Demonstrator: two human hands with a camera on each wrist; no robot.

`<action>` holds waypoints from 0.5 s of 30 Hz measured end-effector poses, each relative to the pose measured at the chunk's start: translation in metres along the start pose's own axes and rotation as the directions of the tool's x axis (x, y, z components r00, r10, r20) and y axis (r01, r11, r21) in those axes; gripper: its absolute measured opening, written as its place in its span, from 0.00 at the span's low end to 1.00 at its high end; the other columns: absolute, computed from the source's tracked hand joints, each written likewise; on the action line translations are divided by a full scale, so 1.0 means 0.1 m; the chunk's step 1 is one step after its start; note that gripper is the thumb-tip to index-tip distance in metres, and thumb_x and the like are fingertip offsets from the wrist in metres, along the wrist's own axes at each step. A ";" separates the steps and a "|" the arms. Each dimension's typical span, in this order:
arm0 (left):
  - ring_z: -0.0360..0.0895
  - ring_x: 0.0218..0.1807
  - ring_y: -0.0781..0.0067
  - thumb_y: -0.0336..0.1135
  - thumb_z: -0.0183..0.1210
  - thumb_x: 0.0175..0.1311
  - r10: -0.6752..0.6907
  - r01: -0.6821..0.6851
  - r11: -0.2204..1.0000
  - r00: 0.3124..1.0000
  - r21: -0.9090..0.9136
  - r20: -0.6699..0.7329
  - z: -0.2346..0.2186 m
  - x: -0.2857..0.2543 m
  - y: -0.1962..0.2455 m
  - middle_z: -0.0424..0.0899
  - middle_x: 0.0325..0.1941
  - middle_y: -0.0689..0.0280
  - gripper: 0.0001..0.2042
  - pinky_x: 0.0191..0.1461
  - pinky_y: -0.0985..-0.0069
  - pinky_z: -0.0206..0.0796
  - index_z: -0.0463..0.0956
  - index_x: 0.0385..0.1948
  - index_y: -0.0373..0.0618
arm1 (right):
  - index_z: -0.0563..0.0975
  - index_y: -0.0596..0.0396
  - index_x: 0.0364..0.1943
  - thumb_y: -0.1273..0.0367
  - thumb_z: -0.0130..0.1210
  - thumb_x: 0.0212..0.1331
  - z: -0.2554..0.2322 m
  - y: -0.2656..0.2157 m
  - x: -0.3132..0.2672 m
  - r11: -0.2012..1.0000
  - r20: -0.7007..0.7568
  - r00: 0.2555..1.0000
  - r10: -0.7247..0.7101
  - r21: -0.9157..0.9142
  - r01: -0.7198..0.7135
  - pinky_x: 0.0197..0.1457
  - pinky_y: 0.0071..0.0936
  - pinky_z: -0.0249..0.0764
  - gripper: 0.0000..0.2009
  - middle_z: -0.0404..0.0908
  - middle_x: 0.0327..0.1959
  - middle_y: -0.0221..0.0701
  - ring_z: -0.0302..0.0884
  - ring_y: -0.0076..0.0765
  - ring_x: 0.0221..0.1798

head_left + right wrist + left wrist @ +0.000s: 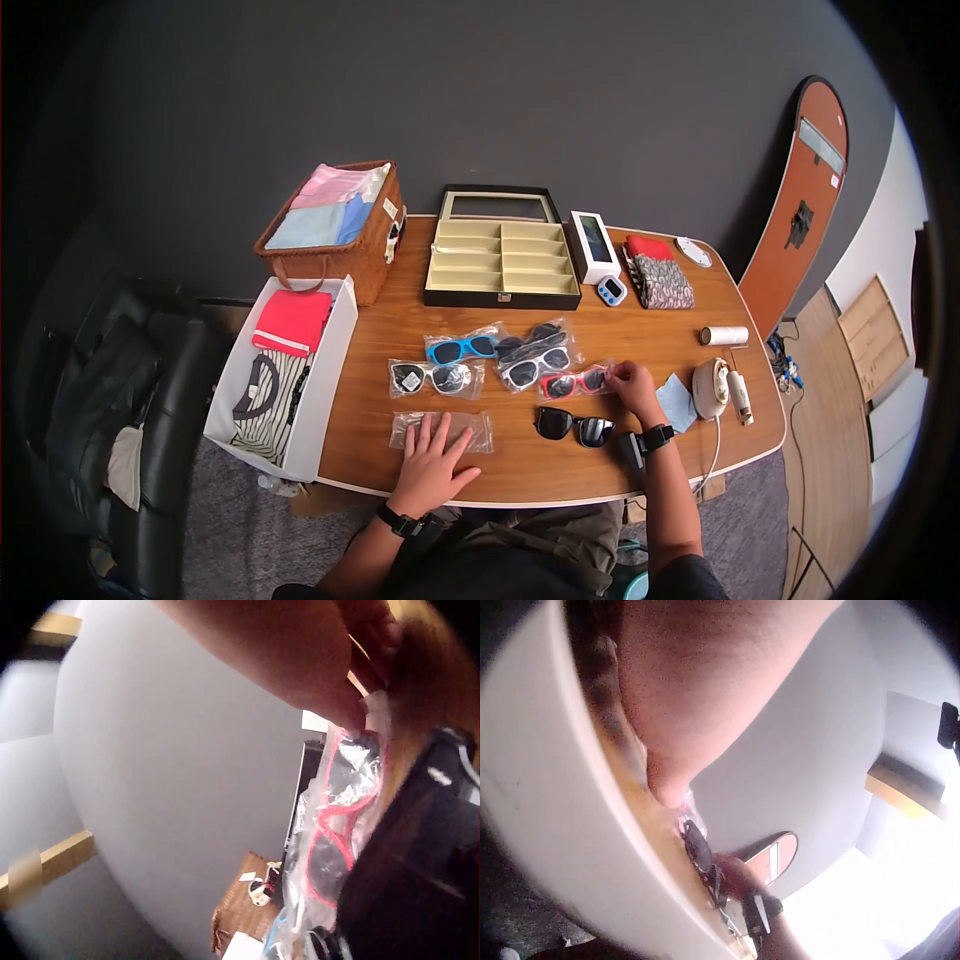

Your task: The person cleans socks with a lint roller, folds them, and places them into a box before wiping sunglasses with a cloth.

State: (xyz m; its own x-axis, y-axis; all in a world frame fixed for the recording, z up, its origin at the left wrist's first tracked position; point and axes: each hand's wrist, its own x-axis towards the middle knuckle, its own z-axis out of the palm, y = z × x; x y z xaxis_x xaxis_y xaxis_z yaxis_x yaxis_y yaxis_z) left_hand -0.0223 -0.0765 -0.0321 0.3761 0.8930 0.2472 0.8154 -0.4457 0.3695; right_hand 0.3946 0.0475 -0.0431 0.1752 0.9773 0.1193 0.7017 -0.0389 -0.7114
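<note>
My left hand (433, 467) lies with spread fingers over a flat clear plastic sleeve (474, 430) near the table's front edge. With thumb and fingers, my right hand (636, 390) pinches the end of a clear sleeve around red-framed sunglasses (562, 386); the right wrist view shows these red sunglasses (334, 832) up close. Unwrapped black sunglasses (574, 427) lie just in front of that hand. Farther in are sleeved blue sunglasses (461, 349), two sleeved white pairs, one of them white sunglasses (428, 377) at left, and a dark sleeved pair (535, 343).
Behind the sunglasses stands an open compartment case (503, 262). A wicker basket (378, 250) and a white bin (335, 370) of folded cloth are at left. At right are a blue cloth (676, 403), a white corded device (710, 389), a lint roller (724, 336), a timer (611, 291) and a white box (596, 248).
</note>
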 end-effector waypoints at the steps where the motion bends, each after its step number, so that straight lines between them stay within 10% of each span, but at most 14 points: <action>1: 0.48 0.79 0.37 0.56 0.59 0.67 0.000 -0.001 0.999 1.000 0.047 0.018 0.05 -0.03 -0.01 0.57 0.79 0.50 0.31 0.79 0.39 0.37 0.70 0.69 0.56 | 0.79 0.61 0.31 0.66 0.65 0.61 0.00 0.03 0.05 0.998 0.069 0.997 0.039 0.051 -0.042 0.39 0.32 0.78 0.11 0.84 0.32 0.37 0.81 0.31 0.34; 4: 0.46 0.80 0.36 0.59 0.57 0.68 -0.012 0.007 0.995 0.998 0.096 0.055 0.08 -0.05 -0.03 0.54 0.80 0.50 0.31 0.79 0.38 0.35 0.68 0.71 0.60 | 0.78 0.57 0.35 0.66 0.60 0.67 -0.11 -0.38 -0.09 0.860 0.125 0.991 0.048 0.500 -0.104 0.40 0.29 0.77 0.09 0.83 0.34 0.29 0.80 0.25 0.37; 10: 0.53 0.78 0.38 0.51 0.60 0.68 -0.012 0.013 0.999 1.000 0.045 -0.022 -0.01 0.02 0.06 0.63 0.75 0.49 0.26 0.78 0.42 0.42 0.74 0.66 0.54 | 0.74 0.54 0.36 0.68 0.56 0.72 -0.22 -1.28 -0.56 0.625 0.145 0.989 -0.002 0.773 -0.112 0.43 0.25 0.79 0.06 0.81 0.39 0.26 0.79 0.24 0.42; 14: 0.75 0.64 0.54 0.37 0.60 0.70 -0.174 0.053 0.886 0.959 -0.461 -0.225 0.04 0.16 0.19 0.78 0.62 0.56 0.18 0.68 0.61 0.66 0.76 0.59 0.42 | 0.74 0.55 0.37 0.70 0.54 0.73 0.02 -1.70 -0.94 0.435 0.160 0.986 -0.038 0.891 -0.128 0.48 0.28 0.83 0.06 0.81 0.42 0.28 0.81 0.26 0.38; 15: 0.77 0.62 0.58 0.37 0.57 0.73 -0.326 0.110 0.540 0.941 -0.835 -0.087 0.10 0.21 0.25 0.79 0.61 0.58 0.17 0.65 0.63 0.68 0.75 0.60 0.42 | 0.73 0.55 0.37 0.69 0.53 0.74 0.05 -1.76 -1.01 0.410 0.207 0.977 -0.049 0.896 -0.169 0.50 0.30 0.83 0.06 0.81 0.43 0.28 0.81 0.26 0.41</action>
State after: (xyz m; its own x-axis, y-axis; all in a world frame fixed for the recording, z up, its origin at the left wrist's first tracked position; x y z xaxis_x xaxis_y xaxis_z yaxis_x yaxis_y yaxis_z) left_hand 0.0102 -0.0682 -0.0267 0.0498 0.9806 0.1896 0.1141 -0.1942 0.9743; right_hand 0.2499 -0.0438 0.0666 -0.0059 0.9999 0.0082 -0.3612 0.0055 -0.9325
